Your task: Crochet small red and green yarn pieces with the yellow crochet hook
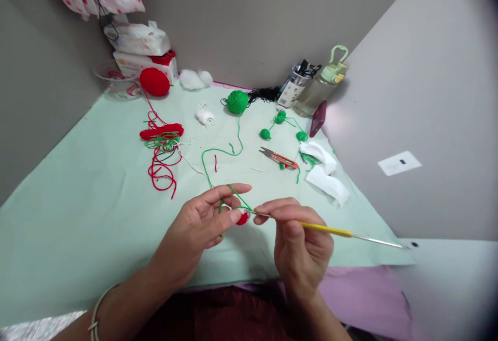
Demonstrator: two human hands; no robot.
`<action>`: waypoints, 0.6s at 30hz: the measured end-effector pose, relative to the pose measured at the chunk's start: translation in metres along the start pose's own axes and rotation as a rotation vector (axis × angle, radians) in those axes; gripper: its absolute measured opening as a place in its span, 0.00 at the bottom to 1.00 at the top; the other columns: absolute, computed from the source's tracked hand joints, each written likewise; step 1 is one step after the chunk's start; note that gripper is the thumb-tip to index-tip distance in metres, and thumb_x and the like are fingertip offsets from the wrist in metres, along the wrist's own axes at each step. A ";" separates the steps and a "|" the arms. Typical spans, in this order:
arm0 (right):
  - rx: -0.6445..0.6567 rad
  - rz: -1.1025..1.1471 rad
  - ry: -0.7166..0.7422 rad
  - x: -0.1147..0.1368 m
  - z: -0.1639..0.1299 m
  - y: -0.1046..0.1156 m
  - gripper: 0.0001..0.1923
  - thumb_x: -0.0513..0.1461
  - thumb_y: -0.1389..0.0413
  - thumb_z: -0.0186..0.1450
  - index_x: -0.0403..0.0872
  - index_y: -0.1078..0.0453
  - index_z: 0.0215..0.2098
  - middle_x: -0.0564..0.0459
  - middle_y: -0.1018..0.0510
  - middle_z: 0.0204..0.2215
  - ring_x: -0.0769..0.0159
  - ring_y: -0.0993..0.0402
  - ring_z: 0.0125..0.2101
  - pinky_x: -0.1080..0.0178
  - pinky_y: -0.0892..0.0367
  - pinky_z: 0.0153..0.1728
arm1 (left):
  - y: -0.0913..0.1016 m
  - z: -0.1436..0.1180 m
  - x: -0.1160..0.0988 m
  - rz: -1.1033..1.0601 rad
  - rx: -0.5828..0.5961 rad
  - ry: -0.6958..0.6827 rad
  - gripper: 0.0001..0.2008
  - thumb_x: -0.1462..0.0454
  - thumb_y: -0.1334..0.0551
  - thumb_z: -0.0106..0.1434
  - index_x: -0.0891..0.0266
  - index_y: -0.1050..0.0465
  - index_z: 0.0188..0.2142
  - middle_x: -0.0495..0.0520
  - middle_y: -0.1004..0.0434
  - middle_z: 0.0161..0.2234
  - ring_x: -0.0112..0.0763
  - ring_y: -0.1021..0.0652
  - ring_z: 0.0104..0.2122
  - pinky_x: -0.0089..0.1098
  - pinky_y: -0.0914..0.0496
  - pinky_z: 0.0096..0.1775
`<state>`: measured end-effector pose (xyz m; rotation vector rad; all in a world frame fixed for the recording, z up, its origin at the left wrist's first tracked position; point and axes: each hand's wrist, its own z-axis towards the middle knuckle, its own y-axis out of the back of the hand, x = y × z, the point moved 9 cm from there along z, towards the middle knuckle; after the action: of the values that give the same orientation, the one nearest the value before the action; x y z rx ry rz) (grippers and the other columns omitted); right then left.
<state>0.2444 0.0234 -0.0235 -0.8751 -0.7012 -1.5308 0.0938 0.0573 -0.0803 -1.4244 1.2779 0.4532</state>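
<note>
Between thumb and fingers, my left hand (210, 216) pinches a small red and white crochet piece (243, 218). Green yarn (238, 196) runs over its raised index finger to the piece. My right hand (301, 240) grips a crochet hook (330, 229) with a yellow handle, and its metal tip meets the piece where the green yarn arrives. Fingers hide part of the piece. From a green yarn ball (237, 102) at the back of the table, the strand winds down to my left hand.
At left lie a red yarn ball (154, 82) and tangled red yarn (161, 131). Orange-handled thread snips (279, 157) rest right of centre, near small green balls (265, 134) and white paper strips (329, 185). A bottle (321, 89) and a pen holder (291, 88) stand at back right.
</note>
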 end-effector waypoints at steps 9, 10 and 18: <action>0.031 -0.101 0.068 0.006 -0.002 -0.001 0.10 0.38 0.45 0.77 0.51 0.21 0.46 0.50 0.13 0.37 0.60 0.17 0.38 0.55 0.20 0.36 | -0.002 -0.001 -0.001 0.007 0.010 -0.008 0.15 0.58 0.26 0.62 0.49 0.14 0.49 0.47 0.30 0.34 0.19 0.42 0.23 0.23 0.48 0.21; 0.029 -0.111 0.069 0.006 -0.003 0.000 0.09 0.39 0.45 0.77 0.51 0.21 0.46 0.50 0.13 0.37 0.59 0.17 0.38 0.55 0.20 0.36 | -0.002 -0.001 -0.001 0.010 0.008 -0.008 0.16 0.58 0.26 0.62 0.50 0.15 0.49 0.47 0.30 0.34 0.19 0.42 0.22 0.23 0.48 0.21; 0.084 -0.195 0.151 0.014 -0.005 -0.004 0.11 0.36 0.46 0.76 0.51 0.21 0.49 0.50 0.13 0.39 0.60 0.16 0.40 0.55 0.20 0.38 | 0.003 0.002 -0.001 0.107 -0.013 -0.087 0.16 0.60 0.26 0.63 0.50 0.16 0.51 0.47 0.25 0.34 0.25 0.31 0.28 0.26 0.35 0.30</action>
<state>0.2391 0.0126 -0.0143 -0.6353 -0.7518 -1.7082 0.0912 0.0604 -0.0812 -1.3373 1.2865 0.5904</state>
